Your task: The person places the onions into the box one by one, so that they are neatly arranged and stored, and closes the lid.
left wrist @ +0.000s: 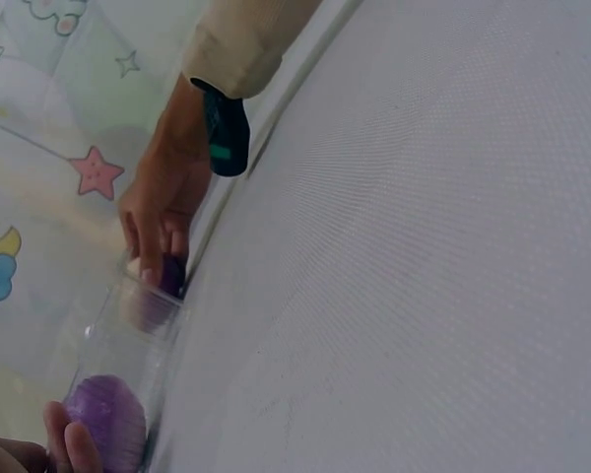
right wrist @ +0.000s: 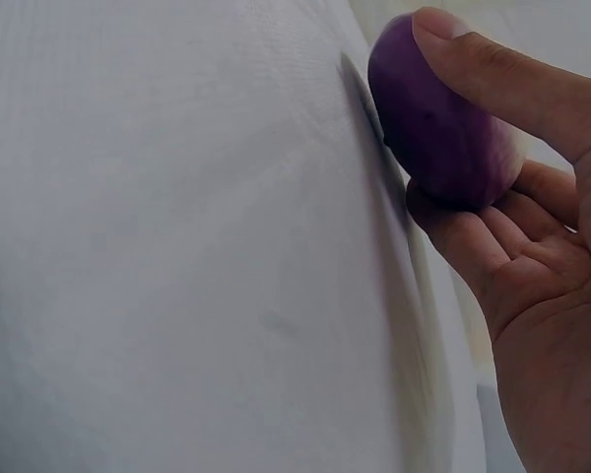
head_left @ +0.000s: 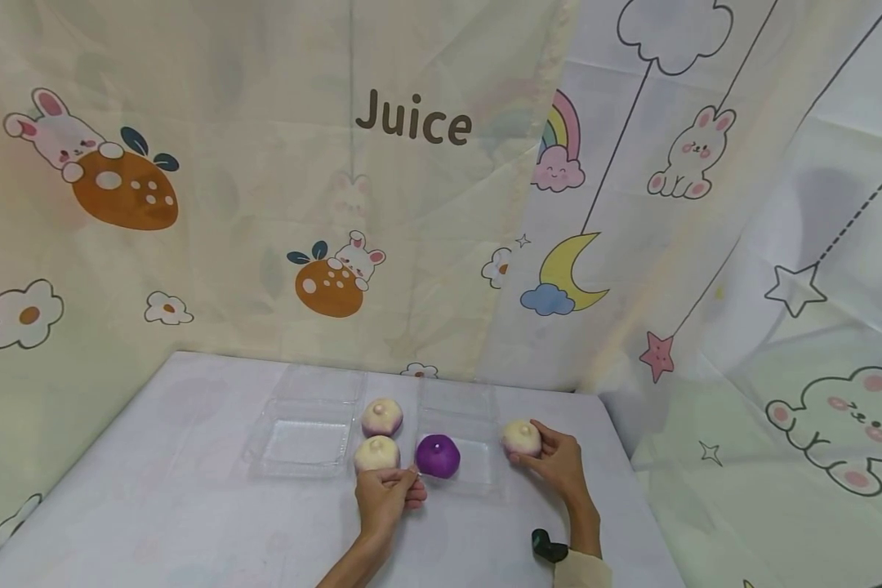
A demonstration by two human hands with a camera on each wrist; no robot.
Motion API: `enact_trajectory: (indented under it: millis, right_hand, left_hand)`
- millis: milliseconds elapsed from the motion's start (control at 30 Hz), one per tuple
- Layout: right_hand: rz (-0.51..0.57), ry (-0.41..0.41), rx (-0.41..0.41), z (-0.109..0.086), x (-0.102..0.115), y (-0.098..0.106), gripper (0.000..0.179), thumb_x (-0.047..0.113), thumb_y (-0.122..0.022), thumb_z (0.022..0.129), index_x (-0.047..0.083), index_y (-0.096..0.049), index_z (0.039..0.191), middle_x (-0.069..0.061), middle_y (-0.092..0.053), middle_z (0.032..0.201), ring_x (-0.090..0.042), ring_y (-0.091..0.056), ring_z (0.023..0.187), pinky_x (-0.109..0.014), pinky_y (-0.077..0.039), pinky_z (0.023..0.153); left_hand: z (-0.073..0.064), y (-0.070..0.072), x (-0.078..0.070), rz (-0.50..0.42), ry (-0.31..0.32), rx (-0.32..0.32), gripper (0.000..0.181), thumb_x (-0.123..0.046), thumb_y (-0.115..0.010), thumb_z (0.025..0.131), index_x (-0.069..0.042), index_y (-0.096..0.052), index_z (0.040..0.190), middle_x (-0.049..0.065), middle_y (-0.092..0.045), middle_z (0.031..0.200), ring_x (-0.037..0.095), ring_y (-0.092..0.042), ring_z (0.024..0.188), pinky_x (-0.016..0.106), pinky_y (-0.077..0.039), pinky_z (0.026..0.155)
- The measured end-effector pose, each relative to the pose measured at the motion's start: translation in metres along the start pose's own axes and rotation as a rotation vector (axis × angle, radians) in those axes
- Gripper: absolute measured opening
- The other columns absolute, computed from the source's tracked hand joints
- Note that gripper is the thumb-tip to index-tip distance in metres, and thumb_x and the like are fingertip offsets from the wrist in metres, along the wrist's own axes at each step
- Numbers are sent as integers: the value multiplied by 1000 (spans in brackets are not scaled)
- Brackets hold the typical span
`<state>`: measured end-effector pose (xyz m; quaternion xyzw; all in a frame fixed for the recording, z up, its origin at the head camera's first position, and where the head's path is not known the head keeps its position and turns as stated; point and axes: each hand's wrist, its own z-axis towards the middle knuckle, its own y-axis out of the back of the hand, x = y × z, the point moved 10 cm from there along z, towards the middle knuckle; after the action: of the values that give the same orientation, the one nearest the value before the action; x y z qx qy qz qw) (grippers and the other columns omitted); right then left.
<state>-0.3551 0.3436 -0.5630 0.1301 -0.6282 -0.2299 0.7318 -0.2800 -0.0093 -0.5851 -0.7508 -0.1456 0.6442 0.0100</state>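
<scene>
My right hand [head_left: 559, 461] holds a round, turnip-like piece [head_left: 522, 438], cream on top and purple below, beside the right clear plastic box [head_left: 478, 482]. In the right wrist view, the thumb and fingers grip its dark purple underside. My left hand [head_left: 385, 498] pinches the near left corner of that box, its other fingers curled. Inside the box sits a similar piece [head_left: 438, 456], purple side up. Two more cream-topped pieces, a far one [head_left: 382, 417] and a near one [head_left: 377, 454], lie left of the box. My left hand partly hides the near one.
A second clear plastic box [head_left: 305, 445] stands open at the left, its lid folded toward the back. White cloth covers the table [head_left: 191, 490]. Printed curtains [head_left: 250, 163] hang behind and at the right. A dark device [head_left: 549, 545] is by the right wrist.
</scene>
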Motion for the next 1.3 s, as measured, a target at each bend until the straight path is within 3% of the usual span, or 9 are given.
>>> enact_trajectory:
  millis: [1000,1300]
  right_hand:
    - [9,29,28,-7,15,5,85,14,-102,76,-9,-61,147,-32,-65,145,-44,-64,138,-52,-58,111]
    - [-32,79,19,-5,22,10,83,13,-101,76,-12,-62,145,-31,-66,144,-42,-64,136,-33,-62,105]
  left_hand:
    - [0,0,1,28,9,-1,22,-4,-75,100,18,-76,98,18,-80,75,10,-75,57,27,-67,57]
    - [3,1,5,28,21,1,23,-5,-75,101,18,-77,99,18,-80,75,10,-74,57,27,-67,57]
